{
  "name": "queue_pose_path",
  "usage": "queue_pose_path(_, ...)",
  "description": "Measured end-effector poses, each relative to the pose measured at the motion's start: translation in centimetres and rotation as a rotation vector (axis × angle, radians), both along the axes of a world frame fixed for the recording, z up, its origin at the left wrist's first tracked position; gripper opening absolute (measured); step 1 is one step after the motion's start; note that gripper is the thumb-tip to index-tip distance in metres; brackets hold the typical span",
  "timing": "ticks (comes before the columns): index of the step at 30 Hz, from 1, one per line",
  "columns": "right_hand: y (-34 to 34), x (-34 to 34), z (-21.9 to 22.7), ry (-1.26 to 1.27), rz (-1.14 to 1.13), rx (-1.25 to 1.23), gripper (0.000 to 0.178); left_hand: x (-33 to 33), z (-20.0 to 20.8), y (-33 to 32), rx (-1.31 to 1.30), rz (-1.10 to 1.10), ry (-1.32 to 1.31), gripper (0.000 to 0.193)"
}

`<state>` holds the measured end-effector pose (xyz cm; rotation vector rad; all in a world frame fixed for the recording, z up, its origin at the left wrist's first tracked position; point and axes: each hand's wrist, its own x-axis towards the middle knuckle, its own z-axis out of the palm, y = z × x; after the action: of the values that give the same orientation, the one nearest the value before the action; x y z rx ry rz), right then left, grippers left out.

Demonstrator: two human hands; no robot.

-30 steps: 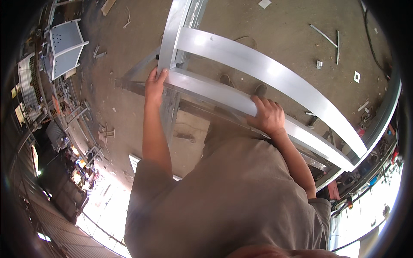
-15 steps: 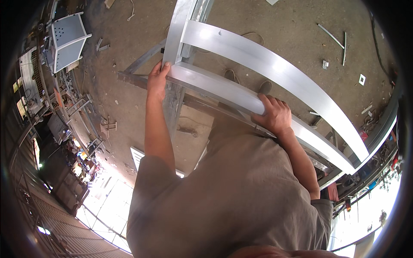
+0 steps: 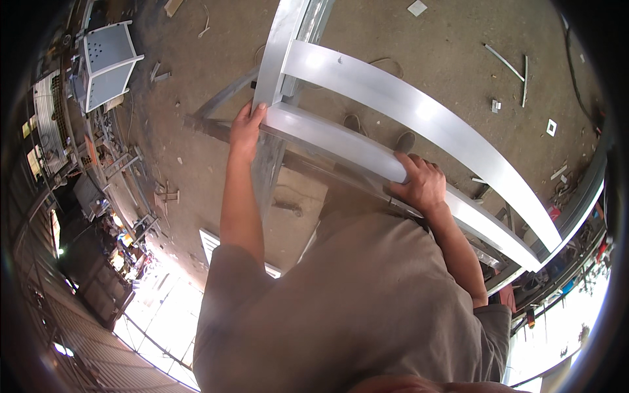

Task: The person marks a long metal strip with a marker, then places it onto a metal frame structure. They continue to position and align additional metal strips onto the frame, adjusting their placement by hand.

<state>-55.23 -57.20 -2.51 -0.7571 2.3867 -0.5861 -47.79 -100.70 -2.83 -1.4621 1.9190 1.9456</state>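
Observation:
A large silvery metal frame (image 3: 367, 82) spans the view, with two long flat bars running from a cross post (image 3: 278, 56) at the left to a side member at the far right. At the corner where the near bar (image 3: 327, 133) meets the post, my left hand (image 3: 245, 134) grips the metal, thumb on top and the other fingers partly hidden. Farther right along that same bar, my right hand (image 3: 422, 185) is curled over the top, its fingertips hidden behind the bar. Under the frame are darker metal supports (image 3: 267, 170).
Both my shoes (image 3: 405, 141) show between the bars. On the concrete floor lie thin metal strips (image 3: 525, 82), small offcuts (image 3: 496, 105) and a white square piece (image 3: 552, 127). A grey perforated metal piece (image 3: 110, 65) stands at the upper left, near racks and clutter.
The frame's left end and both my hands appear slightly lower and farther right, while much of the floor shifts similarly in the picture. Both hands keep their hold on the near bar.

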Motion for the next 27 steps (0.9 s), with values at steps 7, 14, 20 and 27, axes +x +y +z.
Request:
queue_pose_path(7, 0.0, -0.1, 0.4, -0.055, -0.022, 0.017, 0.061, 0.1, 0.0, -0.3, 0.038, 0.019, -0.007, 0.058)
queue_pose_path(14, 0.0, -0.1, 0.3, -0.028, -0.022, -0.016, 0.063, 0.5, -0.5, -0.4, 0.020, 0.041, -0.020, 0.058)
queue_pose_path(20, -0.1, -0.2, 0.3, -0.006, -0.025, -0.020, 0.064, 0.7, -1.5, -0.7, 0.001, 0.059, -0.014, 0.059)
queue_pose_path(27, 0.2, 0.2, -0.6, -0.014, -0.011, 0.012, 0.065, -0.2, -0.7, -0.3, -0.091, 0.020, -0.042, 0.053)
